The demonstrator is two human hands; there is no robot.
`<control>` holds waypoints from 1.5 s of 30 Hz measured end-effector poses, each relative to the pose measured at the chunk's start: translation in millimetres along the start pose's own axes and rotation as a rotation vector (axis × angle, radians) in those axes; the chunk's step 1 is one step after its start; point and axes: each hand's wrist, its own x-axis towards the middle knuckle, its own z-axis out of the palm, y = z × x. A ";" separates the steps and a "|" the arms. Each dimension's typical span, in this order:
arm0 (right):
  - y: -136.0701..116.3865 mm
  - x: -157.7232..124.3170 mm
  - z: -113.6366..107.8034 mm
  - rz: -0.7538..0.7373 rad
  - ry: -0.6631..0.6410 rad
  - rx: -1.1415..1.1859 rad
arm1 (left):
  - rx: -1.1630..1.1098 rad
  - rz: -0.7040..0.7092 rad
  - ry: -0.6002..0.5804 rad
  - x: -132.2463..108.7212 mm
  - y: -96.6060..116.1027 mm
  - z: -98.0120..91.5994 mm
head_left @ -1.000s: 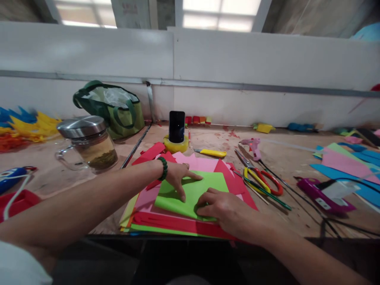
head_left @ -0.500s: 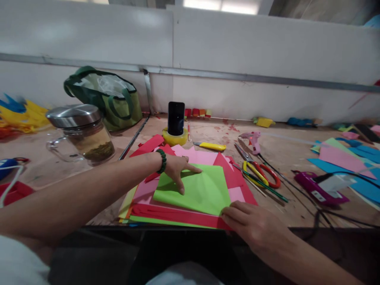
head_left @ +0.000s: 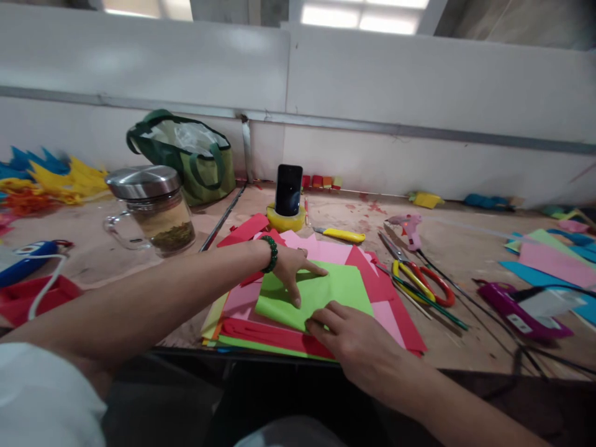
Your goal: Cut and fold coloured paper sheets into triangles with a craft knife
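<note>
A light green sheet [head_left: 344,288], folded over, lies on a stack of pink and red sheets [head_left: 279,338] at the table's front edge. My left hand [head_left: 294,273], with a green bead bracelet at the wrist, rests on the green sheet with thumb and forefinger spread apart. At the sheet's near folded edge is my right hand [head_left: 347,335], its fingers together and curled on the paper; the fingertips are partly hidden beneath the hand.
Scissors [head_left: 421,279], a yellow cutter [head_left: 344,235] and a pink glue gun [head_left: 410,231] lie right of the stack. Behind it a phone [head_left: 288,189] stands in a yellow tape roll. A glass mug [head_left: 161,217] and green bag [head_left: 207,177] are at left.
My right hand has slid left along the near edge of the green sheet, from its right corner toward the middle. My left hand stays on the sheet. The whole view has shifted slightly.
</note>
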 end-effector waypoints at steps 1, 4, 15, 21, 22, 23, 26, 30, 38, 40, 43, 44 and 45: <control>-1.3 4.7 -0.2 -0.014 -0.005 -0.003 | -0.003 0.002 0.005 0.4 -0.7 0.1; -7.2 17.3 -0.5 -0.042 0.009 -0.016 | 0.001 0.011 0.011 1.4 -1.5 0.1; -48.0 78.3 22.1 -0.005 0.122 -0.079 | 0.024 0.008 0.053 0.7 0.4 3.9; -51.5 70.6 21.4 -0.003 0.182 -0.072 | 0.018 -0.026 0.041 -2.5 5.6 4.1; -50.1 63.2 20.6 0.002 0.185 -0.072 | 0.024 -0.024 0.041 -2.5 6.0 4.2; -48.1 54.6 19.9 0.015 0.188 -0.074 | 0.028 -0.022 0.042 -2.5 6.1 4.4; -39.2 24.9 19.1 0.085 0.197 -0.102 | 0.033 -0.025 0.051 -2.4 5.6 5.1; -22.4 -18.0 20.9 0.202 0.224 -0.148 | 0.033 -0.025 0.052 -3.7 5.3 5.5; -9.7 -89.1 26.7 0.363 0.333 -0.175 | 0.027 -0.001 0.059 -5.2 4.0 7.2; -10.7 -91.3 21.6 0.396 0.366 -0.155 | 0.037 -0.005 0.053 -5.5 4.6 6.1; -10.0 -77.6 11.4 0.397 0.431 -0.113 | 0.069 -0.025 0.052 -7.6 8.4 4.7; -9.1 -70.3 9.3 0.379 0.445 -0.101 | 0.085 -0.033 0.070 -9.3 11.2 5.1; -8.0 -62.6 8.5 0.359 0.447 -0.090 | 0.106 -0.042 0.100 -11.8 15.3 6.5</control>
